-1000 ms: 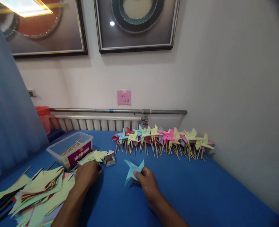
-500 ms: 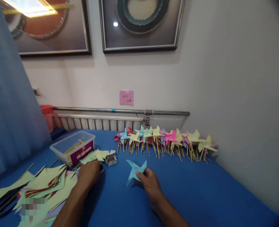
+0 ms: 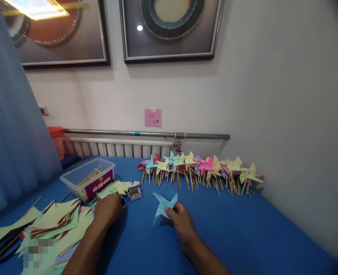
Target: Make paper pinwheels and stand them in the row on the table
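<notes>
Evidently, the lower part of the frame was filled by a blue tabletop (image 3: 220,229), backed by a pale wall (image 3: 272,114) and edged at the left by a blue curtain (image 3: 14,114). Finished pinwheels (image 3: 189,164) were laid out right of centre. At lower left, paper sheets (image 3: 57,225) were heaped against black-handled scissors (image 3: 7,244), with a clear plastic box (image 3: 85,168) and a small open carton (image 3: 134,193) placed farther back. Just below centre, a light blue paper pinwheel (image 3: 163,207) was pinched closed between thumb and fingers of the right hand (image 3: 183,221). Whether anything was gripped by the left hand (image 3: 108,208) could not be told; a dark item beside it was partly hidden. Compared with the earliest frame, everything on the tabletop was shifted slightly rightward in view; both hands were kept similarly posed.
</notes>
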Demonstrator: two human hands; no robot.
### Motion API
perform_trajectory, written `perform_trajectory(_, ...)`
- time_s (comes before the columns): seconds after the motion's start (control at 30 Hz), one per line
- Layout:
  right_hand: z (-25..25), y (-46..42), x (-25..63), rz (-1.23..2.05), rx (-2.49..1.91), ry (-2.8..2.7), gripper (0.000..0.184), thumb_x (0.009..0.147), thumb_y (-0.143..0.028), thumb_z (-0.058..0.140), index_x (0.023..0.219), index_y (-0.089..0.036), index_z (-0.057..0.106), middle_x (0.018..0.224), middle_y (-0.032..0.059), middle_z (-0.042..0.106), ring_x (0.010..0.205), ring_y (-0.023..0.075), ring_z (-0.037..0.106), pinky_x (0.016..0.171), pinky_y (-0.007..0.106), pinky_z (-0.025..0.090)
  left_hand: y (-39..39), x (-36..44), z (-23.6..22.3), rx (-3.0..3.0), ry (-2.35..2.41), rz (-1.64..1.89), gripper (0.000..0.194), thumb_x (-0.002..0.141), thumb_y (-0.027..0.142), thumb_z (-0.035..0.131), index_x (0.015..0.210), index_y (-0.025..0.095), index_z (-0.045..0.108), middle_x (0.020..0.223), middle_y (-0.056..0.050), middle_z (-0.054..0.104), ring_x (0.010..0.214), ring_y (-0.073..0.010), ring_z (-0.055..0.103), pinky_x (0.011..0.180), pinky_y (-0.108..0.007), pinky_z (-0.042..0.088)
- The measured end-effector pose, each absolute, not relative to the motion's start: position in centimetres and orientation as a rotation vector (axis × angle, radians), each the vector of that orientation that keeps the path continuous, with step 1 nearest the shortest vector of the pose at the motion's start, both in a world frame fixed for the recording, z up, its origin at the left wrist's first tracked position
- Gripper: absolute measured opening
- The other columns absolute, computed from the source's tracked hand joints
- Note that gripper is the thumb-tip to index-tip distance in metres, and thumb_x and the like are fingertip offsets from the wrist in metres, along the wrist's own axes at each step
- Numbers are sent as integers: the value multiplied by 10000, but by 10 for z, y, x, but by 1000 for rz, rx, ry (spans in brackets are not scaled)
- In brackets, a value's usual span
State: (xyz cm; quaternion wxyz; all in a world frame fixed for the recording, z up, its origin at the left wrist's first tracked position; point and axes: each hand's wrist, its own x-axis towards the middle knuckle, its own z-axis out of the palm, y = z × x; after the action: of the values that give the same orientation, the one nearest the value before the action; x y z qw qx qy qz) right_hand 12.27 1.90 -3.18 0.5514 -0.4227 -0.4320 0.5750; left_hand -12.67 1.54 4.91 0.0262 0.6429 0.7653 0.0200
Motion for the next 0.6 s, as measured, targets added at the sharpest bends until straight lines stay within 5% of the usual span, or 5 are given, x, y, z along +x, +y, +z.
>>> perform_trajectory(0.6,-32,19,124,1340,-1051,-1003,392,612,-476,807,863,-185,731,793,48,740,764,241,683,745,364,550,17,-129,49,1978,2305,105,275,820,265,504,910,217,759,1072,-174,765,1008,-367,715,754,-393,513)
